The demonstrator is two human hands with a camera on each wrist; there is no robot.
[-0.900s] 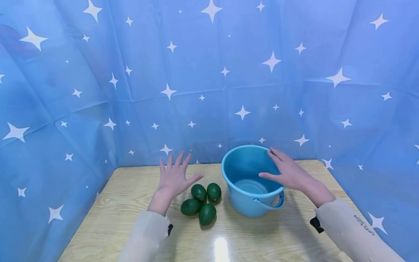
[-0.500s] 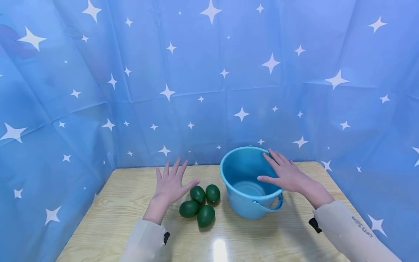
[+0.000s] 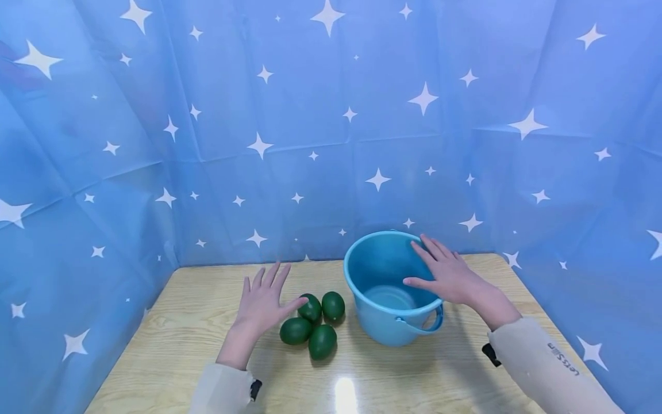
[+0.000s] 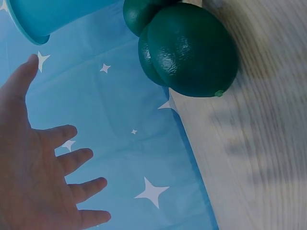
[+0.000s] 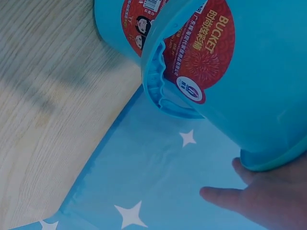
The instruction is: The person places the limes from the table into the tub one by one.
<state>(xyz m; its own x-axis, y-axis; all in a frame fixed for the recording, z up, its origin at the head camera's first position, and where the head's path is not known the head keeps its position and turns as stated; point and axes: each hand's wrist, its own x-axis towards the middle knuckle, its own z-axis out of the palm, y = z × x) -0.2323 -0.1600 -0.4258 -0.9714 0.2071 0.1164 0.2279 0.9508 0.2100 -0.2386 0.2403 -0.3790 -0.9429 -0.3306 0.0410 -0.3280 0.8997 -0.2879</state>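
Observation:
Several glossy, dark green egg-shaped fruits (image 3: 322,342) lie bunched on the table, left of a light blue plastic bucket (image 3: 385,328). My left hand (image 3: 260,306) hovers just left of the bunch, fingers spread, its thumb tip overlapping the back-left fruit in the head view. One fruit (image 4: 192,52) with a small pale nub looms large in the left wrist view. Over the bucket's right rim I hold my right hand (image 3: 451,279), thumb and fingers extended across the opening. The right wrist view shows those fingers (image 5: 223,197) beside the rim, below the bucket's red label (image 5: 206,48).
The bucket's handle (image 3: 421,329) hangs down at its front right. A pale wood-grain table (image 3: 176,345) bears everything, and blue star-printed cloth (image 3: 310,115) encloses its back and sides. Glare shows on the front of the tabletop.
My left hand has come back toward me and slightly left, lowering beside the fruits. The right hand stays over the bucket rim; bucket and fruits keep their places as the head view shifts slightly.

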